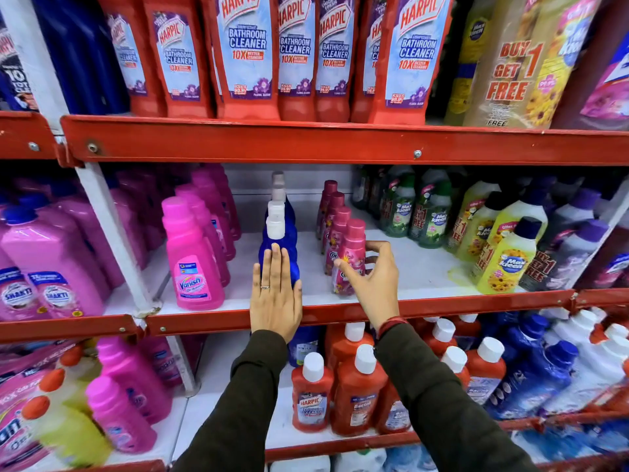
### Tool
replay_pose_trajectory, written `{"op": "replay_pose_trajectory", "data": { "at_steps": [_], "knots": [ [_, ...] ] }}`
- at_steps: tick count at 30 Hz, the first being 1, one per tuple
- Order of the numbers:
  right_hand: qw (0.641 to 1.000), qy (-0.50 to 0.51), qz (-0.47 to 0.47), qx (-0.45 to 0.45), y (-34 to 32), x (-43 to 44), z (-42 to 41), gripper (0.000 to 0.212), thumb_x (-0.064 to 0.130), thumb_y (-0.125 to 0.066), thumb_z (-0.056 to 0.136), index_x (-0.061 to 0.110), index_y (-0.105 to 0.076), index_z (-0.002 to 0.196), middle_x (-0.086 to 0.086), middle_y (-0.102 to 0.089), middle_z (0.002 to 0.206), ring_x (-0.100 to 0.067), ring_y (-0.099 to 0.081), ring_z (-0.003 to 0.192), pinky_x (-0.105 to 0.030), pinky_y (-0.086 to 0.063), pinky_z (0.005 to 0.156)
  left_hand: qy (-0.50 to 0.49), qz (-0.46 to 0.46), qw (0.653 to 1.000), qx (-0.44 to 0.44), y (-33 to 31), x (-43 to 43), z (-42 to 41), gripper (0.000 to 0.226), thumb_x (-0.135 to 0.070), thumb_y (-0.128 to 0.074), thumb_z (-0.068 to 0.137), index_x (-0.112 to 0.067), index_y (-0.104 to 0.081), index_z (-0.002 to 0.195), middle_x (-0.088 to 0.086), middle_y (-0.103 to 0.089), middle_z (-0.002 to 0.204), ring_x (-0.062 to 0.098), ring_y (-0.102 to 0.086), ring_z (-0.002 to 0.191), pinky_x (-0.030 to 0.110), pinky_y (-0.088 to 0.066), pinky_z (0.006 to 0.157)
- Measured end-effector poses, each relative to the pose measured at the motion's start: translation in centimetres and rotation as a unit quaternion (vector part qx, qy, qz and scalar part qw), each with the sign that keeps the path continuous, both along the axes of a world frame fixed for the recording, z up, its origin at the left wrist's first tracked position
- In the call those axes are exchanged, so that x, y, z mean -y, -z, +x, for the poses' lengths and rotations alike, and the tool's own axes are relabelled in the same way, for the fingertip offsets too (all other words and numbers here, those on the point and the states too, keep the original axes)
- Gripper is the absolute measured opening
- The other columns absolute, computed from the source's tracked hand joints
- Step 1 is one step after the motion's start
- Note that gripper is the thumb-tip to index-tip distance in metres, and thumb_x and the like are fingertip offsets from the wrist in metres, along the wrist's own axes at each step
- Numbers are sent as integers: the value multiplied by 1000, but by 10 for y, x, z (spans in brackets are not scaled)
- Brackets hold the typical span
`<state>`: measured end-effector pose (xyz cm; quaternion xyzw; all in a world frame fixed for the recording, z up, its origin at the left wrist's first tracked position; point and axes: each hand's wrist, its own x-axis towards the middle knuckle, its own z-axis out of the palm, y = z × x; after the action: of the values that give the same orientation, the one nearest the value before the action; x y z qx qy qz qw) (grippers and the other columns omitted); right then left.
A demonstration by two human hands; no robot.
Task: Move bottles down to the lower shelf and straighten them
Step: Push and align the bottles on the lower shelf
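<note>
On the middle shelf a row of blue spray bottles with white caps runs front to back. My left hand lies flat against the front blue bottle, fingers straight and together. To the right stands a row of small pink bottles with dark pink caps. My right hand curls around the front pink bottle, thumb on its left and fingers on its right. The lower shelf holds red bottles with white caps.
Pink Vanish bottles stand left of the blue row. Green and yellow Max Kleen bottles fill the right side. Red Harpic bottles line the top shelf. Red shelf lips and a white upright post frame the bays.
</note>
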<state>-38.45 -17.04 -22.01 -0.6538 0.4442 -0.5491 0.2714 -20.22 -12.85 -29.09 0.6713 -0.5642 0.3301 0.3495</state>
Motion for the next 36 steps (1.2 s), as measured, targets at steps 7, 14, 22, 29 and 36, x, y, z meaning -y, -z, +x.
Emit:
{"op": "replay_pose_trajectory", "data": {
  "at_steps": [7, 14, 22, 29, 36],
  "knots": [
    [1000, 4, 9, -30, 10, -2, 10, 53, 45, -82, 78, 29, -47, 114, 5, -61, 116, -6, -62, 98, -16, -51, 80, 4, 9, 1000, -1, -1, -2, -1, 74, -30, -26, 102, -5, 14, 159, 11, 25, 167, 23, 19, 156, 42, 4, 127],
    [999, -1, 28, -22, 11, 0, 11, 54, 41, -83, 79, 29, -45, 115, 7, -57, 115, 25, -54, 94, 3, -44, 64, -12, 27, 1000, 9, 1, -1, 0, 74, -31, -27, 102, -6, 12, 160, 11, 23, 167, 24, 17, 156, 43, 5, 128],
    [989, -64, 109, 80, 15, -3, 4, 67, 64, -60, 88, 21, -48, 138, 1, -51, 139, -10, -54, 124, -21, -43, 99, 7, 30, 998, -50, -11, -16, -32, 77, -34, -34, 100, -12, 7, 161, 16, -10, 168, 22, 14, 157, 43, 6, 127],
    [943, -192, 227, 151, 15, -1, -7, 95, 86, -23, 76, 29, -40, 150, 15, -54, 136, 17, -60, 110, -11, -40, 99, 220, 92, 909, -341, -26, -8, -88, 60, -43, -27, 108, -24, -11, 163, -5, -13, 170, -2, -8, 151, 27, -17, 124],
    [928, -245, 261, 108, 18, 10, -14, 88, 78, -13, 90, 23, -43, 152, 9, -58, 132, 3, -59, 114, -24, -36, 111, 297, 182, 684, -641, -48, 12, -94, 64, -57, -18, 105, -25, -27, 159, 8, -41, 159, 20, -40, 145, 46, -28, 124]
  ]
}}
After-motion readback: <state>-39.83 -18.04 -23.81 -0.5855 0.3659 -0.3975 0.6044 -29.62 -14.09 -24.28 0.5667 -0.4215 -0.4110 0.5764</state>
